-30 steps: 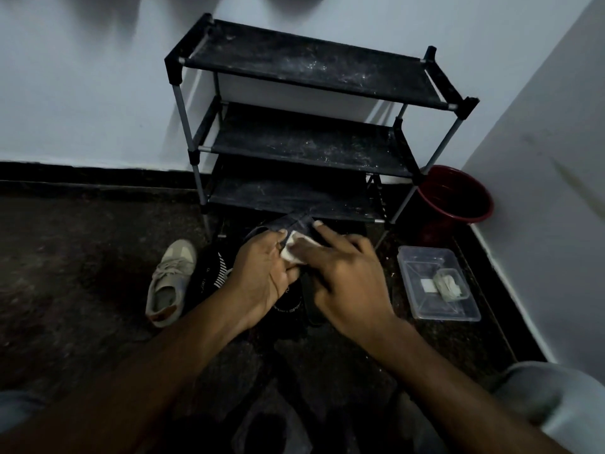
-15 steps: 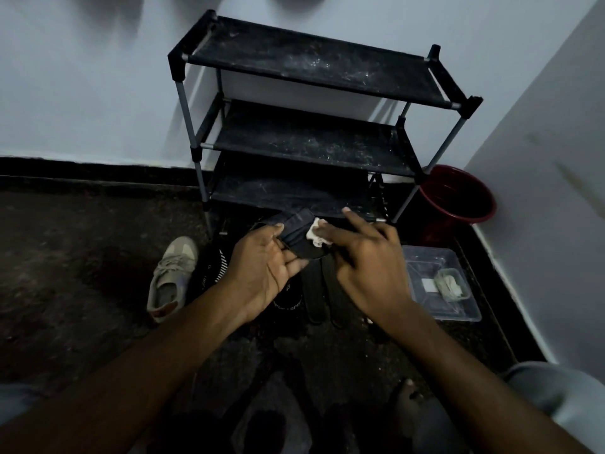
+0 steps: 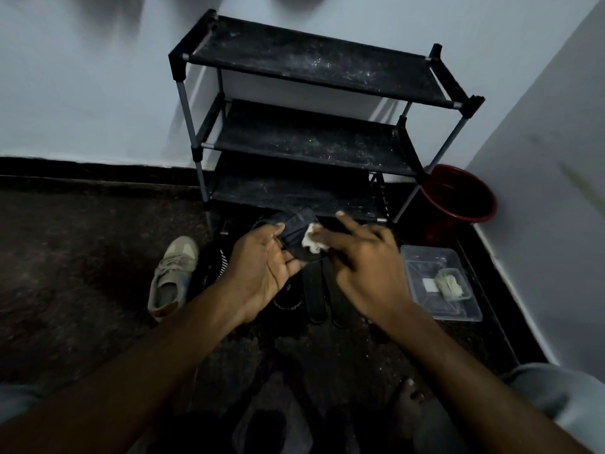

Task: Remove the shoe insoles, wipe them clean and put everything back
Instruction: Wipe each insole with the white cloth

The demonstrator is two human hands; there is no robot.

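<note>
You grip a dark insole (image 3: 296,229) in your left hand (image 3: 262,270), thumb on its upper face and fingers curled beneath, so the surface faces up and is steadied for cleaning. It is held clear of the floor, just in front of the lowest tier of the shoe rack (image 3: 311,142). Your right hand (image 3: 366,267) pinches a white wipe (image 3: 312,240) against that face, the forefinger sticking out straight and the other fingers loosely bent. The insole looks bowed. Its long axis runs from the far left down toward the near right, and the dim light hides which end is the toe. Below your hands, two more dark insoles (image 3: 322,290) lie side by side on the floor, apparently awaiting a turn or their return. Black shoes (image 3: 212,270) and a beige sneaker (image 3: 172,276) sit to the left. To the right are a clear plastic container (image 3: 422,257) holding spare cloth and a red bucket (image 3: 458,194).
</note>
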